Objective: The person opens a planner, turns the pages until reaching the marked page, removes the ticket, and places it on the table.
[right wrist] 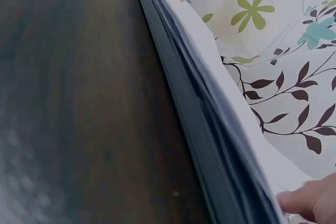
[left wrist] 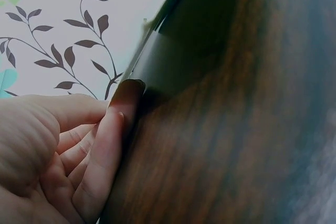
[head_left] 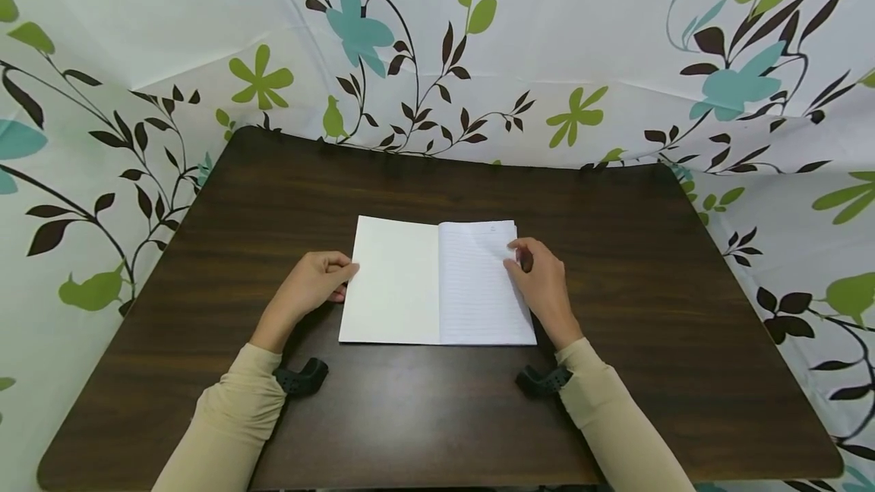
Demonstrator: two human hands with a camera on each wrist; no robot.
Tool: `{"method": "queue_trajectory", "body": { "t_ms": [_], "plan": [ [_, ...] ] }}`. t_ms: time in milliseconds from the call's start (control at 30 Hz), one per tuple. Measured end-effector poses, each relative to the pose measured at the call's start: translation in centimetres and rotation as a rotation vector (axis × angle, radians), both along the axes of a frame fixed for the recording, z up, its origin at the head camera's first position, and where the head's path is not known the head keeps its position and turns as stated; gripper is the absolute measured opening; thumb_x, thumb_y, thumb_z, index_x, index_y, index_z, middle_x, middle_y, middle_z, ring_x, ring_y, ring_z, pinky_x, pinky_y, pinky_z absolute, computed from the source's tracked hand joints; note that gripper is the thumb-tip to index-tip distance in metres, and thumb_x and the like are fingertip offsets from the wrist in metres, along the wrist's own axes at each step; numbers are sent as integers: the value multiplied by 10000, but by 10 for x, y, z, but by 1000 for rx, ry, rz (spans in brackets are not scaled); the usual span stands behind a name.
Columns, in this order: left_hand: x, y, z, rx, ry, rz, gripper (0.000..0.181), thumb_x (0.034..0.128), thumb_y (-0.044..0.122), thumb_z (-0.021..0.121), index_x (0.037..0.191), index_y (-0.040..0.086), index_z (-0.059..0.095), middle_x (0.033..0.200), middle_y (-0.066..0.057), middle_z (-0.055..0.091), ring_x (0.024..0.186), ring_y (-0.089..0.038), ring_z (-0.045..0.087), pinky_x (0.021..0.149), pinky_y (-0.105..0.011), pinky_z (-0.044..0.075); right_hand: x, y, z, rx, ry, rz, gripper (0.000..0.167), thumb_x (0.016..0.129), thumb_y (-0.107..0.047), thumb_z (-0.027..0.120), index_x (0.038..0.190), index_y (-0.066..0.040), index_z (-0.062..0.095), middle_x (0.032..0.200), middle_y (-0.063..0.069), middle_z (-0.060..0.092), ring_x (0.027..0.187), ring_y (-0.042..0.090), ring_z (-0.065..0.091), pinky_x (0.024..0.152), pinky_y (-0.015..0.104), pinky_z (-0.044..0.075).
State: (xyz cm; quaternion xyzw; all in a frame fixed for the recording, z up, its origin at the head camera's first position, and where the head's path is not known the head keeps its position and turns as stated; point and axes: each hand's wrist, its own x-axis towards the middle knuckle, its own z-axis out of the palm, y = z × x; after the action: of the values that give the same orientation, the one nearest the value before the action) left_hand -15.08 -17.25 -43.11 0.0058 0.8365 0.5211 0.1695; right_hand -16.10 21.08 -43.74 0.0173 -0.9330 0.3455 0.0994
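An open notebook (head_left: 393, 283) lies flat on the dark table, a plain cream page or inner cover at left and a lined white page (head_left: 481, 287) at right. My left hand (head_left: 316, 279) pinches the left edge, thumb above and a finger beneath, as the left wrist view (left wrist: 68, 156) shows. At the right edge of the lined page, my right hand (head_left: 543, 279) has its thumb and forefinger curled onto the upper part. The right wrist view shows a fingertip (right wrist: 299, 200) against the edge of the stacked pages (right wrist: 205, 93); its other fingers are mostly hidden.
Dark wood-grain table (head_left: 615, 249) surrounds the notebook. A white curtain (head_left: 581, 21) printed with leaves, flowers and birds hangs behind it and at both sides. A black band sits on each wrist, over beige sleeves (head_left: 232, 408).
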Motion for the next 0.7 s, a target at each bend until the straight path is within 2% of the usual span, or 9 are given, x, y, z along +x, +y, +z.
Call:
{"method": "queue_trajectory", "body": {
  "t_ms": [133,233,300,367,500,567,700],
  "plan": [
    [-1,0,1,0,-3,1,377,1073,272,600,1254,-50,678,947,-86,758,753,-115,666,686,-215,606,-5,-1,1,-61,20,17,478,943,-54,741,1399,-45,598,965,107,629,862,262,554,872,423,236],
    [-1,0,1,-1,-6,1,374,1072,273,602,1252,-46,680,952,-88,757,756,-119,668,689,-214,606,-8,-2,1,-87,-14,-4,532,964,-101,716,1464,-22,552,972,116,613,878,258,541,898,429,226],
    [-1,0,0,-2,-4,-1,376,1073,272,600,1253,-49,679,955,-92,757,759,-121,667,689,-214,605,-10,-4,1,-107,-31,-24,481,977,-154,714,1420,-9,594,971,126,612,884,256,543,908,411,236],
    [-1,0,0,-3,-3,2,373,1073,269,601,1249,-50,680,950,-92,756,757,-123,666,687,-213,605,-11,-5,2,-121,-30,-39,378,990,-200,714,1311,-7,665,961,129,609,880,247,541,899,379,270],
    [-1,0,0,-4,-5,7,367,1071,261,603,1245,-53,681,937,-86,755,751,-122,663,685,-214,605,-10,-8,5,-140,17,-29,225,995,-161,710,1137,13,700,938,140,593,848,240,527,793,293,368],
    [-1,1,0,-5,-9,10,364,1071,255,604,1246,-55,681,937,-83,756,749,-121,662,684,-216,607,-7,-9,8,-110,33,-5,215,986,-104,700,1157,26,705,963,148,586,848,250,522,728,294,400],
    [-1,1,0,-13,-3,11,358,1070,245,604,1243,-58,683,937,-82,758,747,-119,663,681,-219,609,2,-12,16,-9,11,66,341,967,-62,691,1290,48,680,1110,189,587,951,315,531,802,368,438]
  ]
}}
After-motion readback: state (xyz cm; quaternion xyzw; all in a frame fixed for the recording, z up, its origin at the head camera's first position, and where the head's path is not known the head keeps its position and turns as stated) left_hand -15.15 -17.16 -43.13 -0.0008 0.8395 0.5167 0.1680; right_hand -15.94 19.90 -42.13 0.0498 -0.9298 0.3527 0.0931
